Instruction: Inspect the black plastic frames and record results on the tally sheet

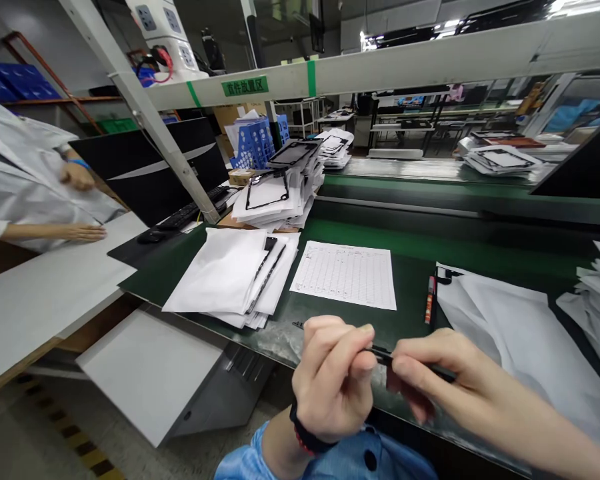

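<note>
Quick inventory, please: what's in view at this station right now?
black strip: 1, black, pinched between both hands
tally sheet: 1, white, on the green bench mat
paper stack: 1, white, left of the tally sheet
marker pen: 1, red and black, right of the tally sheet
black frames: several, black, on papers farther back
keyboard: 1, black, back left
blue crate: 1, blue, behind the frames
co-worker: 1, white coat, far left
left hand: 1, black wrist strap, blue sleeve
right hand: 1, bare, right of the left hand
</note>
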### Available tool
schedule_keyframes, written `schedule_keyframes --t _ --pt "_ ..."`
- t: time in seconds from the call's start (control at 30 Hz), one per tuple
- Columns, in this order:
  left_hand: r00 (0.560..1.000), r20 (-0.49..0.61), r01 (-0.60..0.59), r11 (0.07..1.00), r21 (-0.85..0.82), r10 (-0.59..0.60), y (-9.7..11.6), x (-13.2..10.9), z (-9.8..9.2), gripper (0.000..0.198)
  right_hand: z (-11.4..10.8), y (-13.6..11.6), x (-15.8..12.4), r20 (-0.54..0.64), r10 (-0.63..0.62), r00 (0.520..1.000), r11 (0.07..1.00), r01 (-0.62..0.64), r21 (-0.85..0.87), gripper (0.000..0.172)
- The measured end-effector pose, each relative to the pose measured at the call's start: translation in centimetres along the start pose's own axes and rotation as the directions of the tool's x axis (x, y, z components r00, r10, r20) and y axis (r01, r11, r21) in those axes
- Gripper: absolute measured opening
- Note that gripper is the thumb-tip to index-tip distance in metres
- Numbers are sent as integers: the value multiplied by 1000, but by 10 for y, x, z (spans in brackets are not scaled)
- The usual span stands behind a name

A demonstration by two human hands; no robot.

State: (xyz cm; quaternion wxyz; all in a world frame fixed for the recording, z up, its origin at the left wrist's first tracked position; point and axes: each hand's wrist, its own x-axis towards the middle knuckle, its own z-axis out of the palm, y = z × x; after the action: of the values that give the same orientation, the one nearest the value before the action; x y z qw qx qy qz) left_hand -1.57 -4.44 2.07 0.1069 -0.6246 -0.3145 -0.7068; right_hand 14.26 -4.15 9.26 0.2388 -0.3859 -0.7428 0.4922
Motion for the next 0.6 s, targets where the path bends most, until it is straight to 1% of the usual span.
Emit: schedule_keyframes --t 0.07,0.1,0.23,0.3,0.37,0.4,0.43,0.5,0.53,0.6 --pt "1000 -17 3 1000 7 -3 -2 -1 -3 16 1 -1 1 74 28 997 997 -34 76 64" --pt "1000 -28 -2 1000 7 2 -4 0 -4 16 0 1 0 90 31 995 994 -40 98 61" --pt "995 -97 -30 1000 3 31 -12 2 -6 16 -6 8 -8 83 -24 996 992 14 126 45" --pt "991 -123 -56 998 34 59 -14 3 -6 17 -7 10 -7 147 -43 988 985 18 169 44" --pt "988 -128 -74 995 64 82 -14 1 -7 19 -4 8 -3 194 -18 981 972 -28 233 48" --pt "989 -121 -82 994 74 91 -13 0 -8 20 -1 6 0 189 5 982 964 -55 259 51" --pt "989 -111 -91 992 82 100 -11 -2 -9 20 3 4 3 154 32 987 960 -73 270 54" --pt "989 -99 -102 991 89 111 -8 -4 -12 19 9 -1 7 50 72 996 967 -82 242 63" --pt "990 -95 -94 992 83 102 -7 -5 -12 19 10 -2 8 27 81 996 971 -85 223 65" --pt "997 -75 -12 999 46 16 -5 -4 -12 19 10 -3 8 56 78 995 972 -89 216 65"
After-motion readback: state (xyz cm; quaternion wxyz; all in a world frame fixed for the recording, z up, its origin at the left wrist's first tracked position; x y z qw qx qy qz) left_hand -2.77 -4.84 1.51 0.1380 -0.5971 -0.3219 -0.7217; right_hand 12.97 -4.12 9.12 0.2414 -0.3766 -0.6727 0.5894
